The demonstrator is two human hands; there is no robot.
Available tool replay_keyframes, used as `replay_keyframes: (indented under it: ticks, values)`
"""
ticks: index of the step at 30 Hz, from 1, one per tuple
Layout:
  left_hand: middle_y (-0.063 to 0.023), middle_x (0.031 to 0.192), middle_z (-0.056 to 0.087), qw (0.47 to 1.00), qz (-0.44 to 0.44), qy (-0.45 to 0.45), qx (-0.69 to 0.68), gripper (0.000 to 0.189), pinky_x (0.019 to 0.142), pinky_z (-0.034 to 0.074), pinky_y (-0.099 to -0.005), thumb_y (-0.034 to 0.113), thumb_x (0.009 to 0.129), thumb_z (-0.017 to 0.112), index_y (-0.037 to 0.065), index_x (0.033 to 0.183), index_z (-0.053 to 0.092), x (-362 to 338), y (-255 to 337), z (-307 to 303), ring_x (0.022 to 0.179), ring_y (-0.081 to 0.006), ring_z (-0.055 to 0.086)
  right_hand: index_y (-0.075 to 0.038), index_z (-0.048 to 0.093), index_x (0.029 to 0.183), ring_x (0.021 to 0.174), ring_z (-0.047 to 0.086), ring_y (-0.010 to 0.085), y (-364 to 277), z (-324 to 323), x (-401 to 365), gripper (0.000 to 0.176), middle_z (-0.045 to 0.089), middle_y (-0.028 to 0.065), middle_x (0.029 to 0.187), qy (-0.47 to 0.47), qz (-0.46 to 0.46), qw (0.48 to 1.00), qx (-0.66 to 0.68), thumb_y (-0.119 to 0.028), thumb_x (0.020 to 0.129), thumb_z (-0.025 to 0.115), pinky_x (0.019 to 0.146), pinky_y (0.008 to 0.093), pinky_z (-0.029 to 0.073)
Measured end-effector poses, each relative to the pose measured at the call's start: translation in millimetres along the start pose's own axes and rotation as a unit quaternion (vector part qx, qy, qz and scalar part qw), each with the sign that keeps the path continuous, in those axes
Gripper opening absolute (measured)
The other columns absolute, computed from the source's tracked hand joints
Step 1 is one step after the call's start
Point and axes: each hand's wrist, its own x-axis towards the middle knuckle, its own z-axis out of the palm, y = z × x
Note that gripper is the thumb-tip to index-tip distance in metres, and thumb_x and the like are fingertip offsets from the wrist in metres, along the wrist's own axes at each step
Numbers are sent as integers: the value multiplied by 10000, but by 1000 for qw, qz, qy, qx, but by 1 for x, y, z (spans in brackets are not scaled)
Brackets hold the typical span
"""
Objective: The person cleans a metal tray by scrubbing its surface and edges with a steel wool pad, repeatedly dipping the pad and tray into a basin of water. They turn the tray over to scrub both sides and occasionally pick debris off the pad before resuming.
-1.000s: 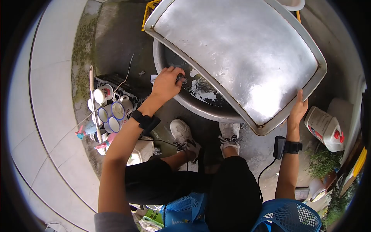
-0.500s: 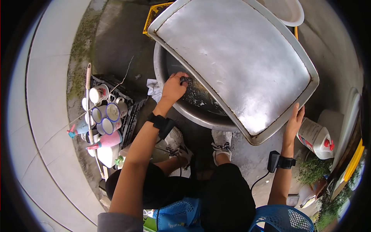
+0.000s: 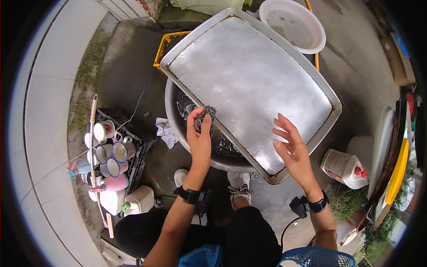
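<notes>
My left hand pinches a steel wool scrubber at the near-left rim of a large metal tray. The tray lies tilted across a round metal basin, which holds dark water with some suds. Over the tray's lower right part is my right hand, its fingers spread and nothing in them. Brown residue lines the inner edge of the tray.
A white tub of cloudy water stands behind the tray, and a yellow crate at back left. Mugs and bottles crowd a black crate at left. A white jug stands at right, a white cloth beside the basin.
My left hand has lifted the steel wool scrubber out of the basin to the tray's rim. My right hand has let go of the tray's edge and moved over its surface. The view has shifted.
</notes>
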Motion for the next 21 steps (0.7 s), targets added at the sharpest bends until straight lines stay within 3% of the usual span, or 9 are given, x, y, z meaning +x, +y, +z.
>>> replay_keyframes:
  ticks: [1, 4, 7, 8, 9, 12, 17, 19, 21]
  values:
    - [-23, 1093, 535, 999, -1, -46, -4, 269, 851, 370, -209, 177, 917, 552, 27, 1140, 537, -10, 19, 13, 956, -84, 472, -103, 321, 1405, 1178, 504, 244, -7, 2, 8, 557, 390, 128, 1398, -1, -2, 1000, -4, -163, 911, 570, 886, 348, 483]
    - [-86, 1190, 508, 983, -42, -169, -55, 412, 936, 367, -282, 303, 974, 442, 15, 1267, 456, -31, 38, 46, 1084, -157, 477, -152, 174, 1457, 1155, 509, 222, -25, 8, 29, 667, 277, 184, 1434, -113, 155, 969, 157, -257, 925, 562, 880, 357, 505]
    - [-170, 1320, 449, 963, -18, -265, -47, 518, 1013, 333, -349, 398, 992, 344, 13, 1334, 394, -46, 39, 65, 1233, -259, 431, -143, 208, 1446, 1101, 533, 212, -21, 7, 52, 634, 343, 157, 1379, -84, 204, 947, 234, -261, 928, 555, 898, 369, 503]
    - [-182, 1368, 415, 964, -29, -260, -54, 473, 1019, 333, -359, 342, 980, 411, 17, 1324, 408, -48, 36, 66, 1262, -276, 410, -118, 337, 1382, 1032, 558, 174, -17, 3, 59, 514, 479, 88, 1239, -70, 216, 945, 233, -260, 934, 545, 883, 355, 507]
    - [-182, 1368, 415, 963, -29, -260, -59, 473, 1019, 333, -359, 342, 980, 411, 17, 1324, 408, -47, 32, 64, 1262, -276, 410, -118, 337, 1382, 1032, 558, 174, -10, -3, 65, 514, 479, 88, 1239, -69, 216, 947, 229, -260, 934, 545, 883, 355, 507]
    - [-165, 1334, 448, 985, 34, -163, 49, 427, 970, 385, -368, 214, 909, 571, 23, 1273, 458, -40, 17, 51, 1222, -272, 448, -98, 514, 1184, 958, 575, 99, -1, -24, 78, 287, 599, 4, 1001, -16, 228, 960, 160, -242, 937, 540, 817, 283, 498]
    - [-142, 1330, 428, 991, -72, -104, -44, 450, 961, 393, -380, 267, 923, 553, 53, 1302, 436, -34, -4, 40, 1200, -262, 435, -92, 521, 1192, 962, 594, 112, -4, -17, 82, 258, 602, 24, 1094, -42, 215, 970, 107, -183, 951, 513, 830, 289, 491]
    - [-75, 1297, 462, 956, -179, -145, -179, 507, 967, 388, -358, 323, 950, 495, 63, 1362, 352, -36, 12, 43, 1168, -180, 457, -67, 516, 1199, 968, 561, 138, 1, 13, 74, 316, 569, 38, 1092, -43, 102, 994, -19, -169, 907, 581, 800, 293, 489]
    - [-63, 1268, 470, 940, -218, -142, -222, 550, 924, 414, -367, 392, 951, 473, 94, 1385, 313, -36, 14, 39, 1135, -144, 463, -43, 501, 1233, 988, 566, 195, 4, 48, 65, 376, 526, 121, 1194, -94, 62, 991, -71, -151, 887, 601, 792, 287, 486]
